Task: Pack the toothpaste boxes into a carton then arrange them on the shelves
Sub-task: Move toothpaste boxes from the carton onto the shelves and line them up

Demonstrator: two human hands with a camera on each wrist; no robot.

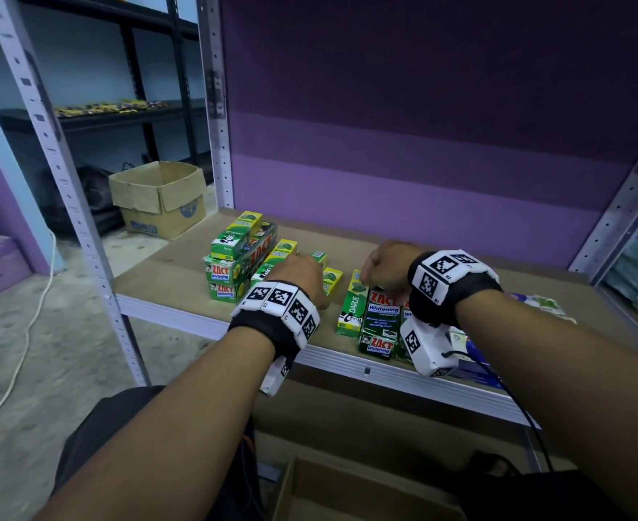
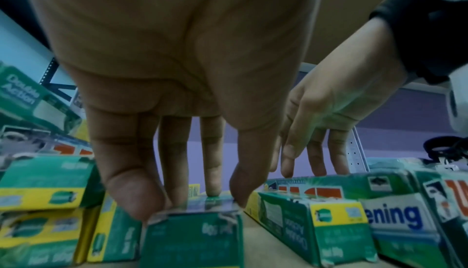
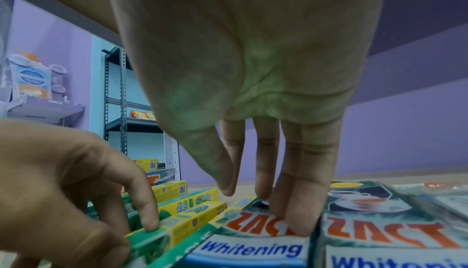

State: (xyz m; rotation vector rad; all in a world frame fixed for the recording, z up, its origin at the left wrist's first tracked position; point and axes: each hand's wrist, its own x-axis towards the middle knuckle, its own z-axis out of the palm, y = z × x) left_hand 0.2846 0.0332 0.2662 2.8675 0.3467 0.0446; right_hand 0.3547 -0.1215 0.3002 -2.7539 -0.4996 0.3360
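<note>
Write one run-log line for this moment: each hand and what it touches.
left hand: grips small Darlie box | right hand: fingertips on Zact box | shelf: boxes lying | carton: below

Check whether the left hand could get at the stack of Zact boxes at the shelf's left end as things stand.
Probably yes. The left hand rests on a small Darlie box just right of the Zact stack, and nothing stands between them; it would first have to let go of that box.

A white cable point(image 1: 28, 332) trails across the floor beside dark shelving point(image 1: 152, 118) bearing yellow packets point(image 1: 107, 107).
</note>
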